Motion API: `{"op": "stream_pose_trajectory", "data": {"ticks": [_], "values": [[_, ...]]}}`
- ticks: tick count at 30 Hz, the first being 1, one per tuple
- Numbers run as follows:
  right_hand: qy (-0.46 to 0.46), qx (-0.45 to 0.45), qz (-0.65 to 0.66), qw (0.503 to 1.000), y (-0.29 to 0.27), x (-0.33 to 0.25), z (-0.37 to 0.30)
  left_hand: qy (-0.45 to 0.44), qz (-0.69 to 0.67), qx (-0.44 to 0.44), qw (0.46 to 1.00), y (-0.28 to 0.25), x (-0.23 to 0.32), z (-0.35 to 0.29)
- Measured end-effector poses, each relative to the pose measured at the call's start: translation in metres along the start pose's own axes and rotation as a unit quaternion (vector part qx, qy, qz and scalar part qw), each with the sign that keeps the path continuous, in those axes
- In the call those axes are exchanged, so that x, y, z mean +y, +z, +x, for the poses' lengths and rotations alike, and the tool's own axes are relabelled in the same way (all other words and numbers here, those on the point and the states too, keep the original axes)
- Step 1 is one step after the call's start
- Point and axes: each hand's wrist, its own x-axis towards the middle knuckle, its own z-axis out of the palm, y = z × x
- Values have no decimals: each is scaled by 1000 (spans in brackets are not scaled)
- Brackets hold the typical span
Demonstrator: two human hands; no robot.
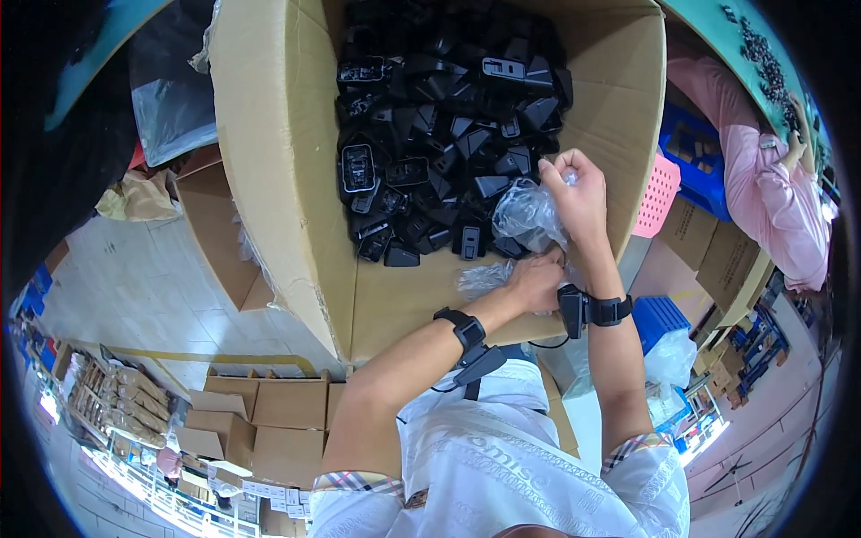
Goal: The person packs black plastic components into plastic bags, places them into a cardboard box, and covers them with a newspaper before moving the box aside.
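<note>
A large open cardboard box (309,161) stands in front of me, holding a heap of black plastic housings (448,152). Over the box's near right corner, my right hand (578,202) is closed with thumb and fingers together on a crumpled clear plastic bag (527,215). Just below it, my left hand (538,280) is closed on more of the clear plastic, part of which sticks out to its left above the box's near side. The left fingertips are partly hidden. Black straps with small black devices sit on both my wrists.
Beyond the box's right side are a pink perforated basket (657,193) and a blue crate (695,161). A person in pink (780,179) works at a green table (717,27) with small dark parts on it. Cardboard boxes (287,417) stand at the lower left.
</note>
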Motion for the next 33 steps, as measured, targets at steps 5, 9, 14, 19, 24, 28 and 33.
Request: {"op": "stream_pose_trajectory", "data": {"ticks": [5,9,14,19,24,28,33], "values": [[-20,29,78,996,-21,-2,-7,-102,-13,22,994,-17,19,19],[-102,61,116,986,-16,-41,-34,-66,-441,258,857,-44,4,0],[-125,7,135,983,28,-89,-81,61,-625,292,721,-132,77,-48],[-357,61,-7,932,69,-156,-121,13,-484,418,768,-175,108,-125],[-364,-230,128,893,116,-189,-151,-22,-356,570,740,-215,95,-223],[-366,-272,164,875,108,-211,-179,-1,-207,765,610,-283,32,-305],[-230,-150,103,956,57,-148,-172,-286,136,786,531,-316,-112,-395]]}}
